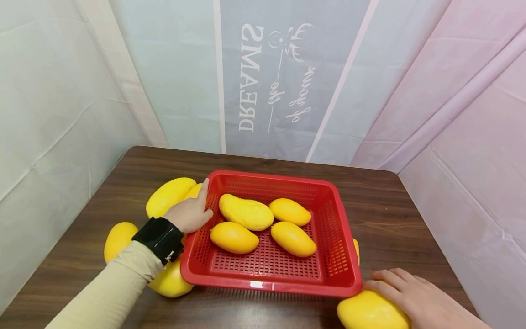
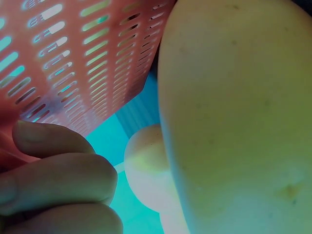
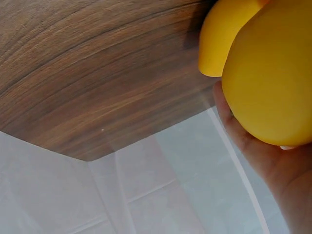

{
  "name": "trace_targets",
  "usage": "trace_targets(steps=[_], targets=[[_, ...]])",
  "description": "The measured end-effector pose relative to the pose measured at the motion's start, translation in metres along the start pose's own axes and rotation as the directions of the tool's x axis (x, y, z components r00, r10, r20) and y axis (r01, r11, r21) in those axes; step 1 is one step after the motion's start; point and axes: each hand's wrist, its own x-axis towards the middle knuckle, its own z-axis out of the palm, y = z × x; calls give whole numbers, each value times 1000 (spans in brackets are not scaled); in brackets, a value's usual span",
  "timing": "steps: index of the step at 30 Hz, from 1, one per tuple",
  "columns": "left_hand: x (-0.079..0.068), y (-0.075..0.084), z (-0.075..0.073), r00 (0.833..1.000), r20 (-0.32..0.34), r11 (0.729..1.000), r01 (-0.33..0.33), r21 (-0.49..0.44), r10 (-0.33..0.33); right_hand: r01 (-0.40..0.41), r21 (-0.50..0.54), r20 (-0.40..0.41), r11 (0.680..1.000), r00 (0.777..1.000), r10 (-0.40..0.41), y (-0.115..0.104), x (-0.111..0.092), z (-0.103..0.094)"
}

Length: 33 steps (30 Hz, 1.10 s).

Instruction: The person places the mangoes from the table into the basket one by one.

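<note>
A red plastic basket point(image 1: 263, 290) with slotted walls sits mid-table, and several yellow mangoes lie in it, one of them lumpy point(image 1: 246, 212). My left hand point(image 1: 191, 214) holds the basket's left rim, thumb inside it; the left wrist view shows curled fingers point(image 2: 63, 180) against the slotted wall point(image 2: 87, 63). Close beside that hand is a large mango point(image 2: 239, 117). Off the basket's front right corner, my right hand point(image 1: 415, 292) grips a mango point(image 1: 374, 313), its fingers over the top. In the right wrist view, this mango point(image 3: 273, 73) rests against the palm point(image 3: 273, 165).
More mangoes lie left of the basket, including one at the back point(image 1: 170, 196), one at far left point(image 1: 119, 240) and one in front point(image 1: 170, 281). Another mango point(image 1: 356, 251) peeks out behind the basket's right wall. Fabric sheets point(image 1: 181, 91) hang around the brown wooden table point(image 1: 390, 219).
</note>
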Motion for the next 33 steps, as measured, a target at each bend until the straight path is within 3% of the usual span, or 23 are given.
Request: trace_targets(steps=[2, 9, 13, 15, 19, 25, 33], targets=[[0, 0, 0, 1000, 0, 1000, 2, -1, -2, 6, -16, -45, 1000, 999, -7, -2, 3, -4], [1, -1, 2, 1000, 3, 1000, 0, -5, 0, -149, -41, -62, 988, 987, 147, -14, 20, -20], [2, -2, 2, 1000, 3, 1000, 5, -11, -5, -112, -99, -228, 989, 970, 87, -18, 32, -20], [1, -1, 1, 1000, 3, 1000, 7, -9, -7, -85, -117, -306, 990, 951, 45, -19, 38, -19], [0, 0, 0, 1000, 6, 1000, 1, -5, -1, -49, -106, -380, 993, 925, 6, -18, 51, -16], [-2, 1, -1, 1000, 3, 1000, -1, -1, 1, -32, -84, -411, 996, 912, -5, -19, 71, -12], [-1, 1, 0, 1000, -5, 1000, 1, 14, -1, -50, -60, -383, 997, 923, 23, -24, 95, -13]])
